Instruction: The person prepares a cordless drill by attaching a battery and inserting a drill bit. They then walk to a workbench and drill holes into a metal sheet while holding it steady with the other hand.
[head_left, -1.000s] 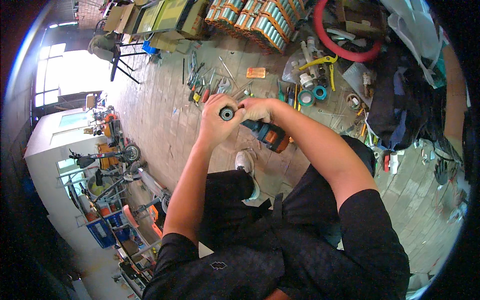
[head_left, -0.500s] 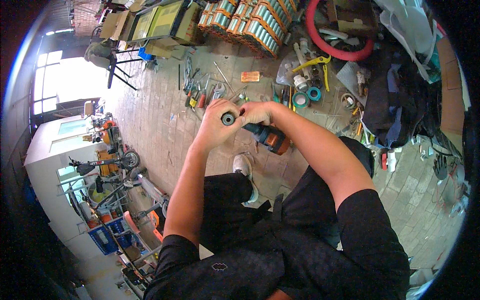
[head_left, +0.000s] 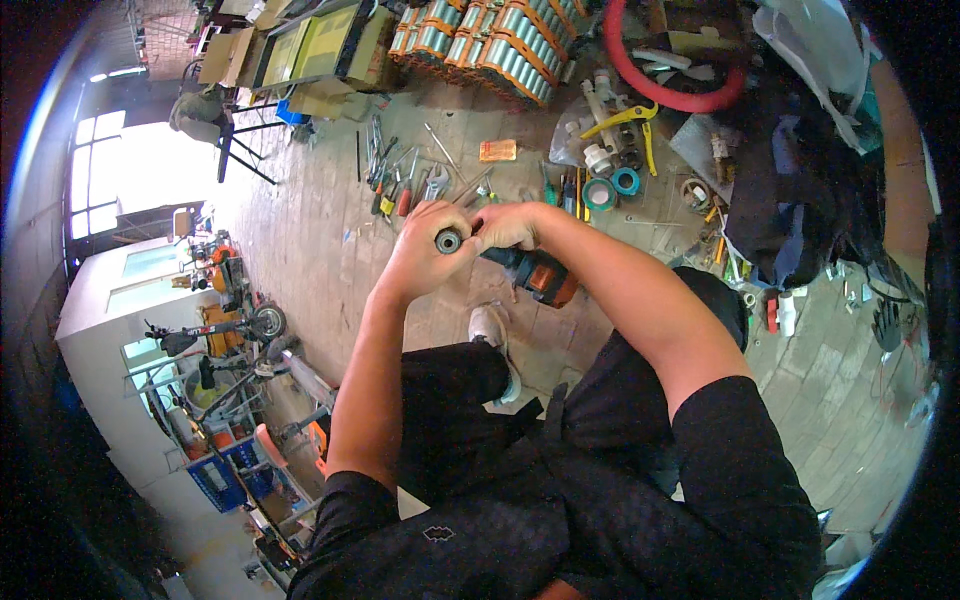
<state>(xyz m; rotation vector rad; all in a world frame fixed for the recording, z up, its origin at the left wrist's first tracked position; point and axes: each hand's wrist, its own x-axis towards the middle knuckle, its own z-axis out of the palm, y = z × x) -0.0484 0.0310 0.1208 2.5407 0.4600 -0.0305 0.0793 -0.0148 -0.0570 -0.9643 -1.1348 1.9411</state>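
My left hand is wrapped around the round chuck at the front of a cordless drill, whose open end faces the camera. My right hand grips the drill's dark body from above. The drill's orange and black battery end sticks out below my right wrist. Both forearms reach forward over my knees, and a white shoe shows on the paved floor beneath the drill.
Hand tools lie scattered on the brick floor ahead, with rolls of tape, a yellow pipe cutter and a red hose coil. Stacked cylindrical cell packs sit at the top. Motorbikes stand at left.
Both hands stay on the drill in the same grip. The view has shifted slightly, nothing else moved.
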